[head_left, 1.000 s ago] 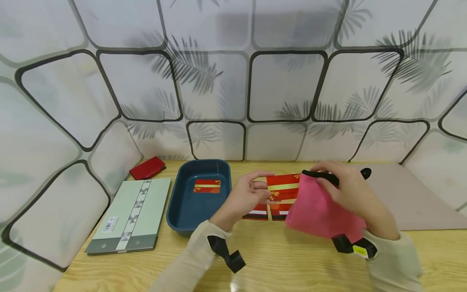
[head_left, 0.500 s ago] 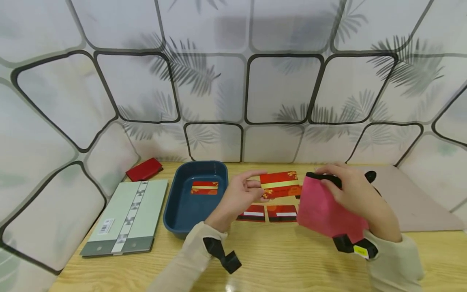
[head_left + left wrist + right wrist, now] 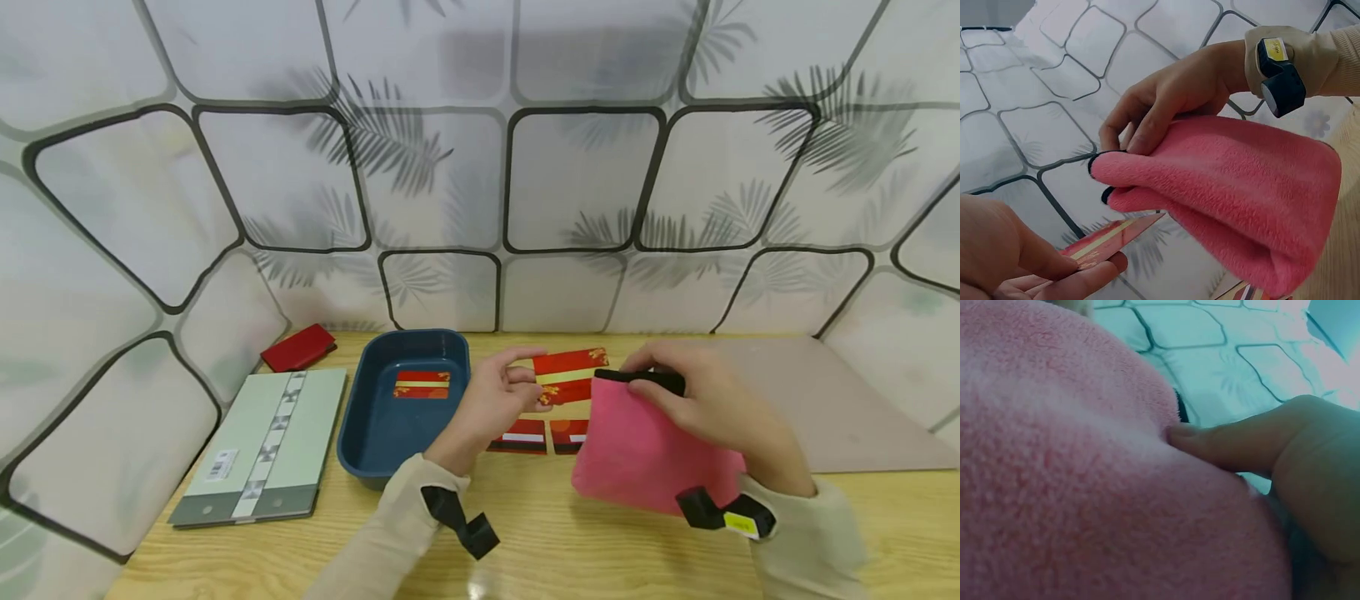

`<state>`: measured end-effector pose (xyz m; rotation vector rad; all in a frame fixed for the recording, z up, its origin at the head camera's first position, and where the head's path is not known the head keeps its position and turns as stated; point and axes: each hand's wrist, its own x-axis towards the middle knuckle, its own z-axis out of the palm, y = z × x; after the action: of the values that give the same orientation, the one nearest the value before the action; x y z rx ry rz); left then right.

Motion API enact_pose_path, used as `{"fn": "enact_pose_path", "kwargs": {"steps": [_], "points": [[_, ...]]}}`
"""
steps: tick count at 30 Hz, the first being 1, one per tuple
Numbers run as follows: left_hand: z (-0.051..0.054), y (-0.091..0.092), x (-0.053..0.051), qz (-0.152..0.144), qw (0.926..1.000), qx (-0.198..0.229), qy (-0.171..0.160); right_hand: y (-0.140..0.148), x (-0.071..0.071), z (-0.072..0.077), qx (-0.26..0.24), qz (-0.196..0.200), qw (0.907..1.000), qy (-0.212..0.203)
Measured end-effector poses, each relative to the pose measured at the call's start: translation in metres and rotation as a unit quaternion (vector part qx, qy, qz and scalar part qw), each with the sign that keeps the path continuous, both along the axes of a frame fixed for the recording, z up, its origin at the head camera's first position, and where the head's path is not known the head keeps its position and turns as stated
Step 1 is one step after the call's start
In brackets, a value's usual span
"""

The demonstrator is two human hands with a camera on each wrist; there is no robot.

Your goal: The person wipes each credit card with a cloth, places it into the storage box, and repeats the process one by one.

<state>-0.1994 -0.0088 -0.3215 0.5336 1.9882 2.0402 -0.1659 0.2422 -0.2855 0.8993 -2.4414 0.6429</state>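
Observation:
My left hand (image 3: pixel 491 404) pinches a red card (image 3: pixel 573 377) with a gold band by its left end. My right hand (image 3: pixel 712 408) grips a folded pink cloth (image 3: pixel 652 446) along its black edging. In the head view the cloth's left corner overlaps the card's right end. The left wrist view has the card's tip (image 3: pixel 1144 224) close under the fluffy cloth (image 3: pixel 1235 187); I cannot tell whether they touch. Pink cloth (image 3: pixel 1072 456) fills most of the right wrist view, with the thumb (image 3: pixel 1229 444) pressed on it. Red cards (image 3: pixel 522 437) lie on the table below, partly hidden by the cloth.
A dark blue tray (image 3: pixel 351 433) left of my hands holds another red and gold card (image 3: pixel 422 385). Farther left lie a pale green folder (image 3: pixel 247 433) and a dark red wallet-like item (image 3: pixel 300 348). A greyish-pink mat (image 3: pixel 847 408) lies at the right, beyond my right hand.
The right hand first drew the cloth to the right, away from the card, then brought it back left over the card's end. The left hand keeps holding the card nearly in place.

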Motion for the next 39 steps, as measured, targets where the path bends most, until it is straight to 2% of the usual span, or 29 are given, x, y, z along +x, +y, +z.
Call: {"fn": "enact_pose_path", "kwargs": {"steps": [4,9,14,21,27,34,39], "points": [[0.001,0.0,0.002,-0.014,0.9999,-0.004,0.008,-0.013,-0.002,-0.005,0.004,0.007,0.9998,0.018],[-0.001,0.001,0.001,-0.038,0.999,-0.008,0.022,-0.029,-0.003,-0.012,-0.024,0.046,0.9981,0.032],[-0.006,0.003,0.001,-0.074,0.9958,-0.034,0.04,-0.04,-0.007,-0.019,-0.035,0.08,0.9946,0.055],[-0.007,0.004,0.002,-0.087,0.9942,-0.042,0.047,-0.042,-0.008,-0.024,-0.03,0.065,0.993,0.094],[-0.003,0.003,0.001,-0.094,0.9931,-0.038,0.06,-0.042,-0.011,-0.024,-0.026,0.047,0.9934,0.101],[-0.003,0.0,0.003,-0.092,0.9944,-0.033,0.04,-0.037,-0.012,-0.024,-0.031,0.041,0.9935,0.102],[-0.003,0.001,0.001,-0.095,0.9942,-0.025,0.044,-0.03,-0.014,-0.019,-0.034,0.042,0.993,0.106]]}}
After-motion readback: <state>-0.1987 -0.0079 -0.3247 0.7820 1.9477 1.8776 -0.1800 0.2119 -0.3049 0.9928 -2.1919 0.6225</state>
